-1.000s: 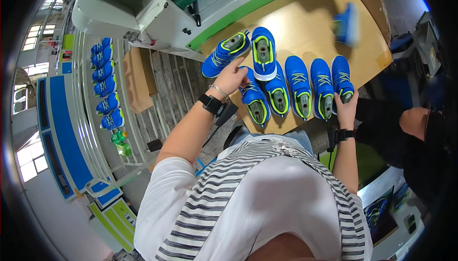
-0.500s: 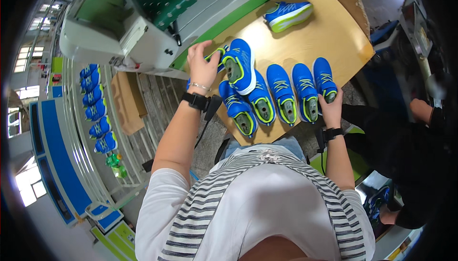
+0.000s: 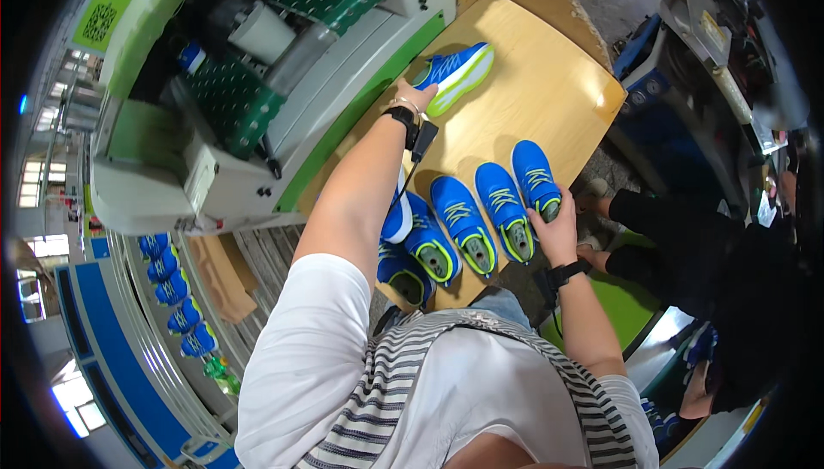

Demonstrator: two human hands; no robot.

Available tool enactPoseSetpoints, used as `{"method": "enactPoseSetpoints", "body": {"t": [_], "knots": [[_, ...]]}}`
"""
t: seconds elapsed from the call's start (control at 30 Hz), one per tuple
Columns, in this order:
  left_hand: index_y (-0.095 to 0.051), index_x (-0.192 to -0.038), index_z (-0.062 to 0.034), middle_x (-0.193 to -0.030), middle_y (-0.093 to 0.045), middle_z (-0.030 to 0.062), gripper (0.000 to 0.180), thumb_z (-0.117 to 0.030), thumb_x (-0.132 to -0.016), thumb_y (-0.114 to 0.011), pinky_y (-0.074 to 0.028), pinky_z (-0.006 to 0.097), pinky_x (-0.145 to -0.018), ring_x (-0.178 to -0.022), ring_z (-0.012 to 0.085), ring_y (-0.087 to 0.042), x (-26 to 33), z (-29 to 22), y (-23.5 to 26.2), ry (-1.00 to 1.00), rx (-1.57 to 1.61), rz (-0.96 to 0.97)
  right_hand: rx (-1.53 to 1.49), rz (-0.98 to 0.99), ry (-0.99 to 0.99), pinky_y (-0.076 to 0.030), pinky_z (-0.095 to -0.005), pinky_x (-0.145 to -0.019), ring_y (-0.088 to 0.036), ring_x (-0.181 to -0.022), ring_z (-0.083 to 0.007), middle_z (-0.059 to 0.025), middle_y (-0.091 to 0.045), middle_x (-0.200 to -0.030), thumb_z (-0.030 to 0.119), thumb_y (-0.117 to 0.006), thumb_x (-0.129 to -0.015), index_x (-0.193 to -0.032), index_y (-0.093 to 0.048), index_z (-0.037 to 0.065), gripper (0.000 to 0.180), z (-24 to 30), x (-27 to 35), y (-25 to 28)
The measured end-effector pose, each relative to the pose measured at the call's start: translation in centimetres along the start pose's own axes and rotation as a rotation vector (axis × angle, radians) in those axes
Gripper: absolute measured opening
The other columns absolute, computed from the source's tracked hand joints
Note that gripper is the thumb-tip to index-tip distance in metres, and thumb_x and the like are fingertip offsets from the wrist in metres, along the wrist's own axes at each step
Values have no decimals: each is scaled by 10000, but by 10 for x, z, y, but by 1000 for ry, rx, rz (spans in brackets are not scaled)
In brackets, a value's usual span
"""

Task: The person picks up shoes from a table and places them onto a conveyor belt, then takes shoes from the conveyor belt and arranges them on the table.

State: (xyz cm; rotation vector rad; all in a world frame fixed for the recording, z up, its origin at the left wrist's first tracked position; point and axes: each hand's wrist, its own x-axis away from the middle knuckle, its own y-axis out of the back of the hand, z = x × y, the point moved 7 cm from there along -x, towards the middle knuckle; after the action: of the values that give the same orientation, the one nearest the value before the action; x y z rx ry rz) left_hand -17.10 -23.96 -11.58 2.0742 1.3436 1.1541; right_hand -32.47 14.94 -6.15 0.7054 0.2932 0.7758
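Observation:
At the far side of the wooden tabletop (image 3: 506,117), my left hand (image 3: 412,98) grips the heel end of a blue sneaker (image 3: 455,70) lying on its side, its white and lime sole facing right. My right hand (image 3: 556,230) is closed around the heel of the rightmost sneaker (image 3: 534,175) in a row near me. Beside it stand more blue sneakers with lime laces, such as this one (image 3: 459,211), toes pointing away, grey-green lasts inside. At the row's left end another sneaker (image 3: 398,216) is partly hidden by my left arm.
A grey and green machine (image 3: 343,66) with perforated green panels borders the table on the left. Raised cardboard (image 3: 549,6) lines the far edge. Blue sneakers (image 3: 176,289) stand on a rack at left, by a cardboard piece (image 3: 221,276). Another person in dark clothes (image 3: 687,237) is at right.
My left hand has moved from the row's left end to the far sneaker and taken its heel. My right hand stays on the rightmost sneaker. The view has shifted.

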Motion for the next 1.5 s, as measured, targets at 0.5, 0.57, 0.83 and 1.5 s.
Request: {"method": "enactPoseSetpoints", "body": {"t": [0.5, 0.57, 0.83, 1.5], "knots": [[-403, -1415, -51, -1209, -609, 132, 853, -89, -679, -832, -459, 368, -991, -1120, 258, -595, 78, -79, -51, -491, 287, 389, -67, 32, -48, -404, -394, -1038, -513, -1221, -353, -215, -511, -1316, 145, -812, -705, -1387, -406, 35, 802, -6, -7, 0], [-404, -1411, -28, -1225, -603, 140, 853, -86, -677, -835, -463, 361, -984, -1115, 247, -597, 93, -72, -15, -396, 459, 408, -150, 7, -106, -437, -388, -999, -554, -1184, -323, -226, -550, -1277, 140, -815, -719, -1388, -380, 27, 806, -7, -12, 11], [-404, -1373, -16, -1232, -561, 85, 625, -3, -828, -710, -487, 320, -938, -1067, 169, -585, 172, -23, 227, -566, 1065, -189, -554, 207, 119, -496, -323, -906, -602, -1045, -202, -157, -605, -1138, 179, -802, -800, -1327, -339, 64, 710, 143, -120, 26], [-321, -1485, -46, -1570, -167, 244, 736, -250, -864, -658, -211, 462, -1166, -1446, 403, -201, 237, 38, 219, -645, -47, -677, -63, 386, 787, -311, -456, -1129, -328, -1366, -436, -254, -327, -1480, 108, -683, -831, -1347, -485, 65, 555, 238, -105, -114]]}}
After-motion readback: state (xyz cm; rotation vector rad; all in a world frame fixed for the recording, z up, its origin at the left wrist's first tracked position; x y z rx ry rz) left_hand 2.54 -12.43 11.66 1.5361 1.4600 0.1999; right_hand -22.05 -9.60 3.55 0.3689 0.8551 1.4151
